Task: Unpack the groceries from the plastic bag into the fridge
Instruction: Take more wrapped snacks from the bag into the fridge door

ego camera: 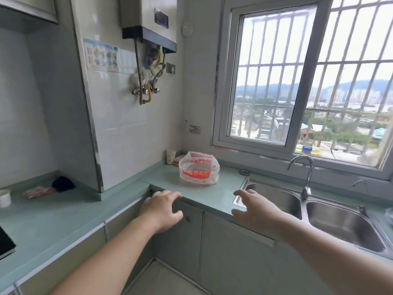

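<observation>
1. Hands first: we hold our left hand (162, 210) and right hand (254, 209) out near the counter (70, 211) edge, fingers spread, holding nothing.
2. We see the plastic bag (198, 168) on the counter, past both hands, left of the sink (314, 211).
3. We see something pale inside it.
4. Its red writing is too blurry to read.

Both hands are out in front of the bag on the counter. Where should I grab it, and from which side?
Take the bag at its gathered top, coming from the front and above, probably with the right hand. It sits upright and slack on the counter, its neck bunched at the top. The left hand could steady its side. No handles show clearly.
</observation>
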The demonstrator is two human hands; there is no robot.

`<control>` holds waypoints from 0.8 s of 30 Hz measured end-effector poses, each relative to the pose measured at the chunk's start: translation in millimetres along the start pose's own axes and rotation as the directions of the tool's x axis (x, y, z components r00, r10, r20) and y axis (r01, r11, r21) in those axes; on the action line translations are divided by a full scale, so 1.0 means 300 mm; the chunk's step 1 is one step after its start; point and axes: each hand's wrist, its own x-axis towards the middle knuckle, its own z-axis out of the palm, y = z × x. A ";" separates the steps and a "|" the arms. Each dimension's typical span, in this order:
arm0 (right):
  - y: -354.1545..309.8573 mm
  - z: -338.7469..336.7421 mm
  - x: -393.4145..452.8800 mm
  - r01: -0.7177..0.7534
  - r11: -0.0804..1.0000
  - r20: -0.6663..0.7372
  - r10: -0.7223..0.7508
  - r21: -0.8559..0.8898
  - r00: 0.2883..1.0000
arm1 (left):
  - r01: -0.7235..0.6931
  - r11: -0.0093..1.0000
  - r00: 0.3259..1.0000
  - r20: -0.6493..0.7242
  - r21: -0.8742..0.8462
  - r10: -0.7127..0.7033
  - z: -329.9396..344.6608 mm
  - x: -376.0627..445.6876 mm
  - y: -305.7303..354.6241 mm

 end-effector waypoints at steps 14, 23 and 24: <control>0.022 0.174 0.616 -0.085 0.989 0.074 0.076 0.124 0.994 | -0.017 1.000 0.994 0.109 -0.002 0.018 0.145 0.605 -0.213; 0.218 0.250 1.155 -0.143 0.942 0.187 0.088 0.305 0.978 | 0.021 0.997 0.981 0.191 0.071 -0.034 0.256 1.069 -0.258; 0.238 0.262 1.206 -0.150 0.939 0.198 0.090 0.309 0.976 | 0.026 0.998 0.981 0.189 0.059 -0.036 0.276 1.118 -0.261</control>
